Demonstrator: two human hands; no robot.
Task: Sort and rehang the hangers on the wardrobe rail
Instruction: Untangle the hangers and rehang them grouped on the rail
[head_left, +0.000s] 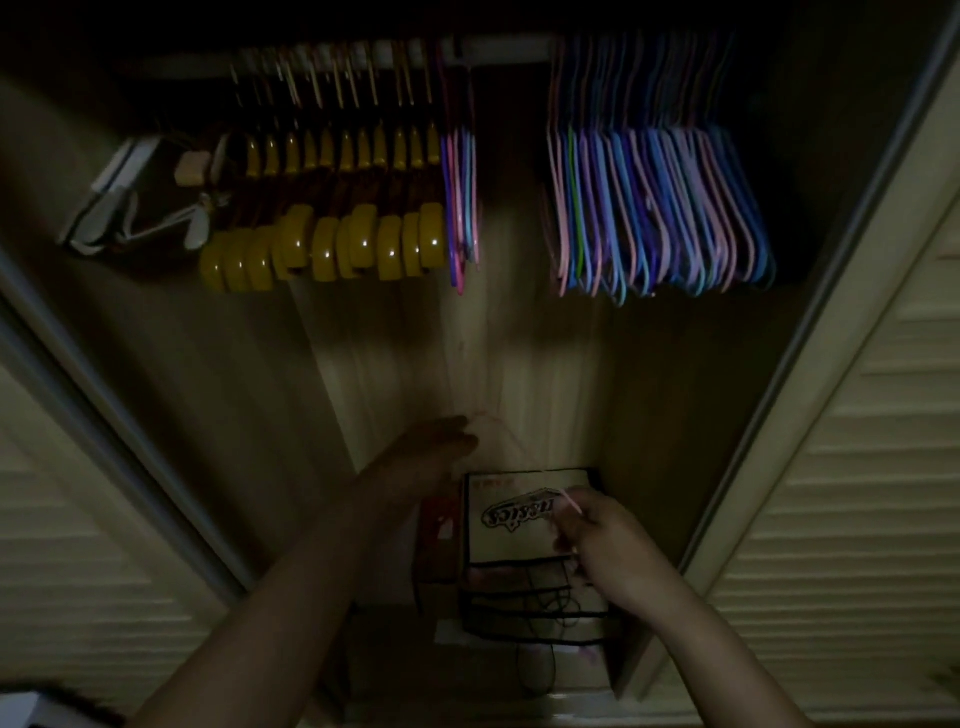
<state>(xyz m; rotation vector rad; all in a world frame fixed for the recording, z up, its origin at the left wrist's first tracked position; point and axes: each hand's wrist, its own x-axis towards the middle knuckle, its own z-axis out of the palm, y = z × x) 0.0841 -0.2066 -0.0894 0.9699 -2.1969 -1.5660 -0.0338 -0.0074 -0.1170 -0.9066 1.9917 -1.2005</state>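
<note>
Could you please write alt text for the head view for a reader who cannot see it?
Inside a dim wardrobe, the right hand pinches a thin pink hanger while the left hand reaches beside it. Above, yellow wooden hangers and pastel hangers hang on the rail.

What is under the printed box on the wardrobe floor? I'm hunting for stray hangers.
Under the printed box sit dark-edged layers, maybe more boxes; loose cords trail below. The right hand covers the right edge. No hangers visible there.

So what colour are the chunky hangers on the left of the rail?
Glossy yellow hangers, seen in the head view, the only one.
</note>
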